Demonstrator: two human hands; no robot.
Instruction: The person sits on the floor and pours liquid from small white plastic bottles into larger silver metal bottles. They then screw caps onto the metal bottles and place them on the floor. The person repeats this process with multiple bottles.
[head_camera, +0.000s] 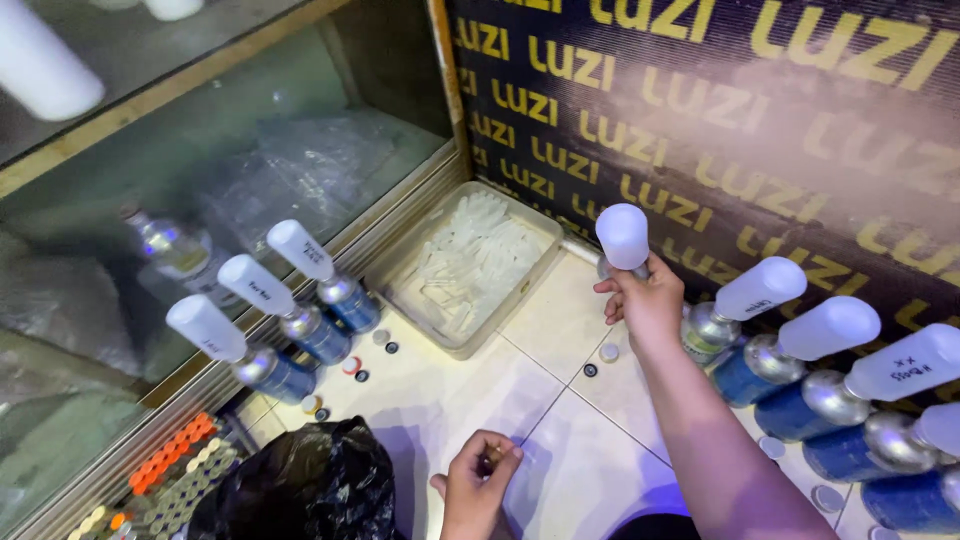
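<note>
A metal bottle with a tall white cap (622, 238) is held upright by the right hand (645, 300), whose fingers (612, 292) are clamped around its neck just below the cap. The bottle stands at the far end of a row of like bottles (800, 360), blue-bodied and white-capped, lined along the dark patterned wall (760, 120) to the right of the fingers. The left hand (478, 482) is held low over the tiled floor (440, 390), its fingers curled together; whether something small is pinched inside cannot be told. Just left of it lies a black plastic bag (300, 490). Beyond the right fingers, towards the corner, a shallow tray of clear pieces (475, 265) rests on the floor, and small round lids (608, 352) are scattered just below the hand. Three more capped bottles (300, 320) lean by the glass cabinet (200, 160) further left.

For the bottle to be handled well, it is judged that the grip should be kept low on the neck, the body kept upright, and the neighbouring bottles left untouched.
</note>
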